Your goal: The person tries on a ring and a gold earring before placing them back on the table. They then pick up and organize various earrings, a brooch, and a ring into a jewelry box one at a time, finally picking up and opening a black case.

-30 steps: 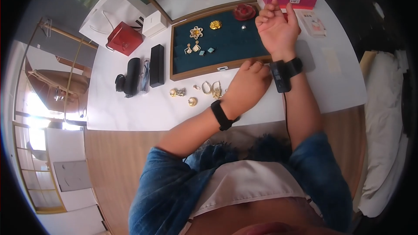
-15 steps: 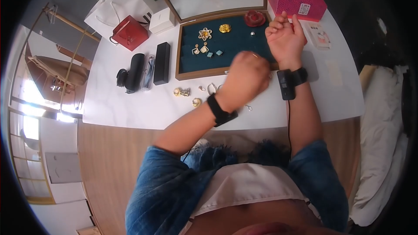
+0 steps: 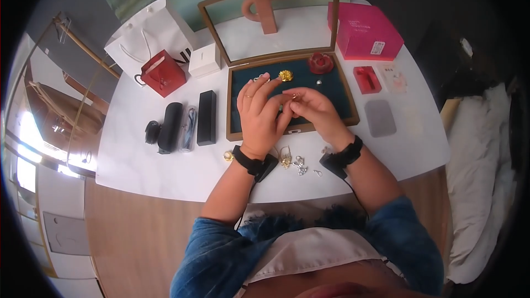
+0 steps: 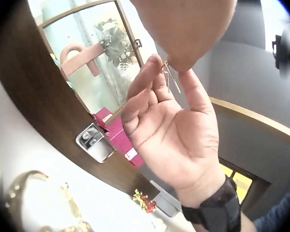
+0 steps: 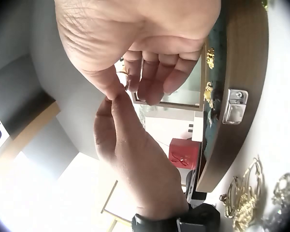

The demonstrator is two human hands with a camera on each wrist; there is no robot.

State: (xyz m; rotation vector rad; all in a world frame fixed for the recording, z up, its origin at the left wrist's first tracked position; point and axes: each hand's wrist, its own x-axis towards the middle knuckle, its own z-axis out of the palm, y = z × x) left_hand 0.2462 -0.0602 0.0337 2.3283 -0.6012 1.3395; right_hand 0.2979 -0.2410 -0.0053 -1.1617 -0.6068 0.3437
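1. So, we've got both hands up over the open jewelry case [image 3: 236, 132], meeting above its green lining. The left hand [image 3: 258, 111] and right hand [image 3: 314, 109] are touching at the fingertips.
2. Pinched between them is a small earring [image 4: 171, 79]. In the left wrist view the right hand's thumb and forefinger nip it at the top while the left thumb presses in from above, so both hands are grasping it.
3. Orientation: it's a thin piece, and in that left wrist view its long axis runs roughly up and down, with the little strands hanging toward the right palm. Which end is the hook, we can't tell, it's too tiny.
4. In the head view the earring only shows as a gold speck at the fingertips [image 3: 295, 97], just this side of the gold flower brooch [image 3: 285, 75] in the case.
5. The other left fingers are spread loosely, with a ring on one of them. The right hand's spare fingers curl over its palm.
6. Around it all: a red rose [image 3: 321, 62] sits in the case's far right corner, loose jewelry [image 3: 292, 160] lies on the white table [image 3: 138, 171] between our wrists, a pink box [image 3: 364, 30] sits far right, and a black box [image 3: 206, 117] lies left of the case.
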